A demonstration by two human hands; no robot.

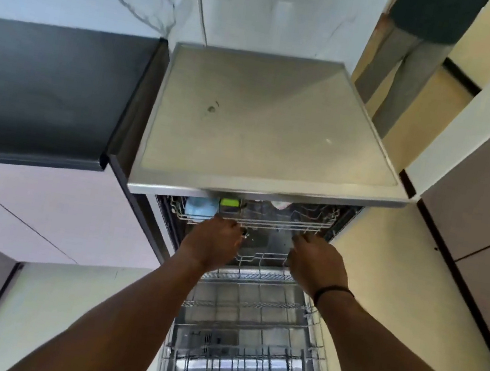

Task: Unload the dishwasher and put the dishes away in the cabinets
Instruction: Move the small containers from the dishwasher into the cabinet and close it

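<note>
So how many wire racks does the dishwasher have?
2. The upper rack sits mostly inside, under the steel top, with the left hand and right hand at its front rail. The lower rack is pulled out over the open door. More may be hidden inside.

Your left hand (212,239) and right hand (316,262) both reach to the front edge of the dishwasher's (278,126) upper rack (264,219), fingers curled at its wire rim. A blue item (200,207) and a green-topped item (229,203) sit in that rack. Below your arms, the lower rack (247,346) is pulled out. Another person (412,51) stands behind the machine.
</note>
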